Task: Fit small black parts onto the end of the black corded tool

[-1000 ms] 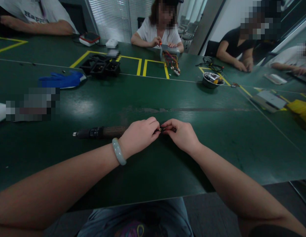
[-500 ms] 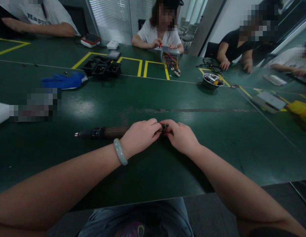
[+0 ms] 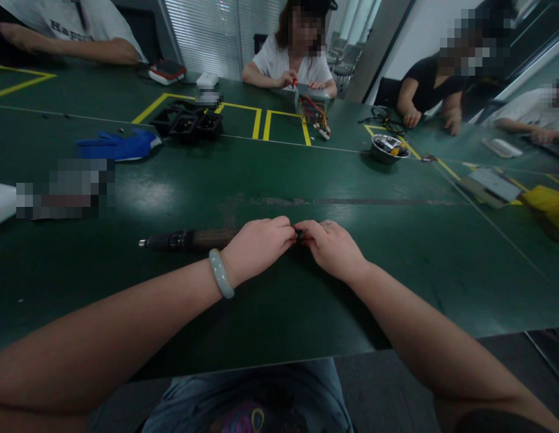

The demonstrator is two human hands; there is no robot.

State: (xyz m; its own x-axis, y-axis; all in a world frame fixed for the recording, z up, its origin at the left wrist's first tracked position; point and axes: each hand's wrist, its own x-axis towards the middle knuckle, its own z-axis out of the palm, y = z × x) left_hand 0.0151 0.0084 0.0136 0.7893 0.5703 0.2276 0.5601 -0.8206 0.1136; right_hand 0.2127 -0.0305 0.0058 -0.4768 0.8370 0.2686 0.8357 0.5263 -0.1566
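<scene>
— Where are the hands placed?
— The left hand (image 3: 262,243) and right hand (image 3: 336,248) are brought together at the fingertips; a small dark piece (image 3: 299,235) is pinched between them, mostly hidden.
— And the dark tool (image 3: 189,240)?
— It is laid on the green table (image 3: 270,325), left, partly covered by the left hand.

On my feed: smooth, rounded pale grey-green bangle (image 3: 221,274) at the wrist, just behind the left hand (image 3: 260,245). Small ring (image 3: 327,223) on a right hand (image 3: 337,248) finger. Below both hands: faded blue jeans (image 3: 189,402), dark patch with purple-pink print (image 3: 241,420), yellow oval outline (image 3: 258,419).
</scene>
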